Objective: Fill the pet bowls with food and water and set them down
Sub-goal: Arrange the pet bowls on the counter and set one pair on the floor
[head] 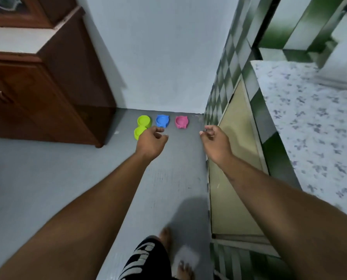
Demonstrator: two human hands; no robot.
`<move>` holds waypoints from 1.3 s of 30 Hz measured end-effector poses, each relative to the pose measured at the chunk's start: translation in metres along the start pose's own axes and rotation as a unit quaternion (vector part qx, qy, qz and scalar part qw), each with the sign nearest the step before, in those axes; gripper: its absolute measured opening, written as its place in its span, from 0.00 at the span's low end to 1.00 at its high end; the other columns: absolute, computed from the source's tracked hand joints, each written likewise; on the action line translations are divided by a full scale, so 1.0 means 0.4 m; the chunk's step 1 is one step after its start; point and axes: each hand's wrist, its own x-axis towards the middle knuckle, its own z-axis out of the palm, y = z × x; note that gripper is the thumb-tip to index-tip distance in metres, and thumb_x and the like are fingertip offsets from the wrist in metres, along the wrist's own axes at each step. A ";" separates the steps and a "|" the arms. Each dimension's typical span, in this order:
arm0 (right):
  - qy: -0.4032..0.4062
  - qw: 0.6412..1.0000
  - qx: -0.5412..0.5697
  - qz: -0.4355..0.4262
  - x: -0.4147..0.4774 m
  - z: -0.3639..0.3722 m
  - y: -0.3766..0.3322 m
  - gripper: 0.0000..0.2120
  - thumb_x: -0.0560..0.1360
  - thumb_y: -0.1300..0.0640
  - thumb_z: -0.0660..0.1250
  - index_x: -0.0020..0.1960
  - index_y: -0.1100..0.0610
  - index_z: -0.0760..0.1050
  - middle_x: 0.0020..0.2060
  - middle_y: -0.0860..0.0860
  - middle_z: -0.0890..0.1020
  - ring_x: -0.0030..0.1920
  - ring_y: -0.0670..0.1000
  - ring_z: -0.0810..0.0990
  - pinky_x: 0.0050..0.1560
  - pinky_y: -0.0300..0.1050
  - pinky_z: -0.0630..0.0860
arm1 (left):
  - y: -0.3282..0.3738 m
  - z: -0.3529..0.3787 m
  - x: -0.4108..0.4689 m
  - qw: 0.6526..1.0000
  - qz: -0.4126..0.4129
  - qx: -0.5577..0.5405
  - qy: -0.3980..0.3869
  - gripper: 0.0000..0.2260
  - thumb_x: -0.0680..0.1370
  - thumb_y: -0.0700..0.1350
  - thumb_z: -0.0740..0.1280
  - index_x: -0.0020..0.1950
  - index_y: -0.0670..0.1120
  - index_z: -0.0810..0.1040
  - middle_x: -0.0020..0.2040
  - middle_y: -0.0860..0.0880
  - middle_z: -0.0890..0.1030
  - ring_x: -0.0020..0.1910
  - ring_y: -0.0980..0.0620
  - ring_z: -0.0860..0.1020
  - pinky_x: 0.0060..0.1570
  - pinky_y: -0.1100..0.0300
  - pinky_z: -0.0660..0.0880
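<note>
Three pet bowls stand in a row on the grey floor against the far wall: a lime-green double bowl (141, 126) on the left, a blue bowl (162, 120) in the middle, a pink bowl (181, 122) on the right. All look empty from here. My left hand (151, 141) reaches forward, fingers loosely curled and holding nothing; it overlaps the near edge of the green bowl in the picture but is high above the floor. My right hand (216, 141) is out to the right of the pink bowl, fingers half curled, also holding nothing.
A dark wooden cabinet (53, 93) stands on the left. On the right, a green-and-white tiled counter (301, 122) with a pale yellow door (235, 158) beneath it. My bare feet (175, 255) are on the floor at the bottom.
</note>
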 end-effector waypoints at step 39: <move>0.060 0.971 -0.078 0.220 1.563 0.882 1.073 0.07 0.74 0.49 0.71 0.46 0.52 0.77 0.44 0.53 0.83 0.44 0.54 0.81 0.45 0.50 0.79 | -1.016 0.796 1.699 0.984 -0.158 -0.063 0.053 0.06 0.75 0.45 0.72 0.41 0.46 0.79 0.37 0.45 0.80 0.36 0.48 0.76 0.41 0.46 0.80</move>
